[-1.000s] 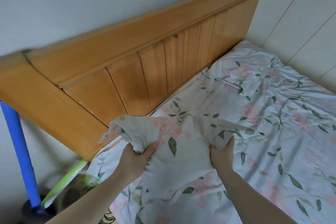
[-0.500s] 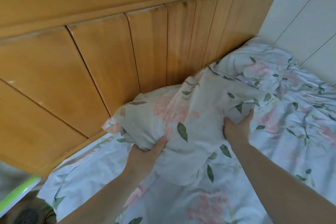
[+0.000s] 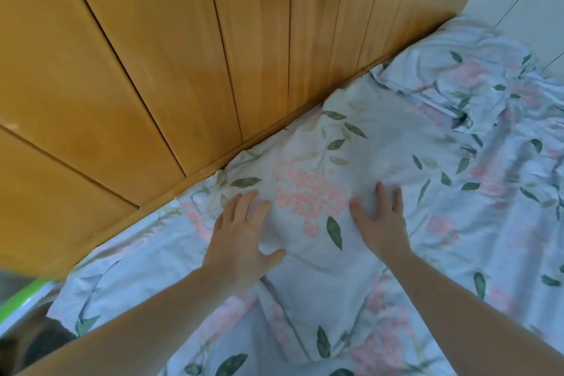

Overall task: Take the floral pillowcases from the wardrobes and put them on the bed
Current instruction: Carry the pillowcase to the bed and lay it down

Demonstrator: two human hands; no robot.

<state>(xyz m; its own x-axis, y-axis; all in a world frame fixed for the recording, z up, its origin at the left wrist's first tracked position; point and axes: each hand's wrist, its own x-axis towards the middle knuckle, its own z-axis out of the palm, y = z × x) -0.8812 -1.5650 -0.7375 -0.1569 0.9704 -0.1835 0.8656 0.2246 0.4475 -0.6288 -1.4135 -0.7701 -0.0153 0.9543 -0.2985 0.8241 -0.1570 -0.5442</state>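
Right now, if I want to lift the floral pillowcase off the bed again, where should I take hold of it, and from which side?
Probably at its near edge, the hem running below the left hand and right hand. The pillowcase lies flat on the bed with its far edge tight against the headboard, so come from the near side and pinch each near corner for an even grip.

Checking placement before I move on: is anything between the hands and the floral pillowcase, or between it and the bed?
Nothing visible. The left hand and right hand lie flat, fingers straight, directly on the floral pillowcase, which rests on the bed against the wooden headboard.
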